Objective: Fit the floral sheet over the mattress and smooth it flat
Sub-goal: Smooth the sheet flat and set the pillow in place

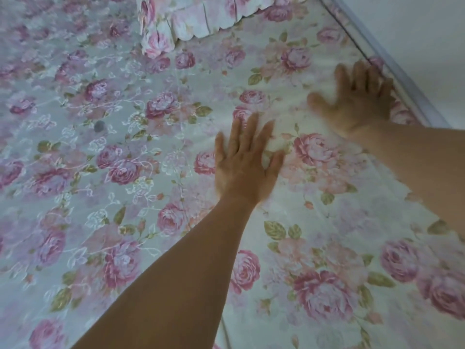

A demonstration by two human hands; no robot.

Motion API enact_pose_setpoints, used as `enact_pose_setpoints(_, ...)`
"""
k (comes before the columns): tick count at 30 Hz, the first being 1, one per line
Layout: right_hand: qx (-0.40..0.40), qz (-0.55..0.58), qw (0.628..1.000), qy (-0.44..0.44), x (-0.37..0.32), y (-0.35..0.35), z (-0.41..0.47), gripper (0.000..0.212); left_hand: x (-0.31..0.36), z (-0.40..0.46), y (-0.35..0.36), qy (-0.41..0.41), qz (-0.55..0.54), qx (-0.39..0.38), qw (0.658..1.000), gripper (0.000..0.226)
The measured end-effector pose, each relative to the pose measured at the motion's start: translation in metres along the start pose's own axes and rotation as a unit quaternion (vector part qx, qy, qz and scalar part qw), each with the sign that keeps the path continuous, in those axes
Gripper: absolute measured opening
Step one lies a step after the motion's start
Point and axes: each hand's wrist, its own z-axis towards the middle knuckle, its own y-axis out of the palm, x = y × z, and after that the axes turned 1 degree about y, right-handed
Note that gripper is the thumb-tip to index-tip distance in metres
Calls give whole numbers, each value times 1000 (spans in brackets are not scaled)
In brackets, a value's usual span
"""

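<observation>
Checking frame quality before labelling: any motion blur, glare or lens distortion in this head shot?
Head view: right hand is smeared by motion blur, fingers ghosted near the bed edge; left hand is sharper, only slightly soft. Floral sheet is softly and evenly lit, washed out around the hands, no hard glare or shadows. The wide angle bows the bed edge.

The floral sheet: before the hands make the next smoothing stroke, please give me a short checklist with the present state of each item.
1. Left hand flat on the floral sheet, fingers straight: ok.
2. Right hand open on the sheet: ok, though blurred.
3. Sheet reaches the edge by the wall: ok.
4. Sheet tucked at that edge: cannot tell.
5. Frilled pillow clear of the hands: ok.
6. Small dark spot on the sheet: not ok.
</observation>
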Motion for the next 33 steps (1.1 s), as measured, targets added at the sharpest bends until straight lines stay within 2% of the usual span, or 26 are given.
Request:
enact_pose_setpoints(3,21,40,998,44,2,-1,9,104,-3,20,0,14,-9,-1,1000,65)
enact_pose_setpoints(6,8,78,994,76,4,-9,19,111,-2,32,2,15,-10,3,1000,67)
enact_pose_setpoints(8,6,105,989,102,7,-19,23,108,-2,36,2,17,-9,8,1000,67)
enact_pose_setpoints(10,-6,76,991,113,7,-28,28,101,-3,41,0,17,-10,11,1000,68)
enact_pose_setpoints(15,-59,-22,992,108,4,-33,42,109,-2,42,1,13,-4,16,1000,69)
enact_pose_setpoints(19,0,18,991,136,8,-16,26,96,-3,42,0,10,-1,16,1000,69)
enact_pose_setpoints(24,48,97,992,73,34,-1,6,86,-1,41,2,11,7,12,1000,69)
enact_pose_setpoints(27,38,62,996,44,28,-6,-25,82,-1,41,3,7,10,18,1000,68)
enact_pose_setpoints(31,18,13,996,-87,10,8,-109,73,-2,41,3,5,12,26,1000,68)
enact_pose_setpoints(33,20,11,996,-89,13,13,-123,73,-2,41,2,4,20,28,999,68)
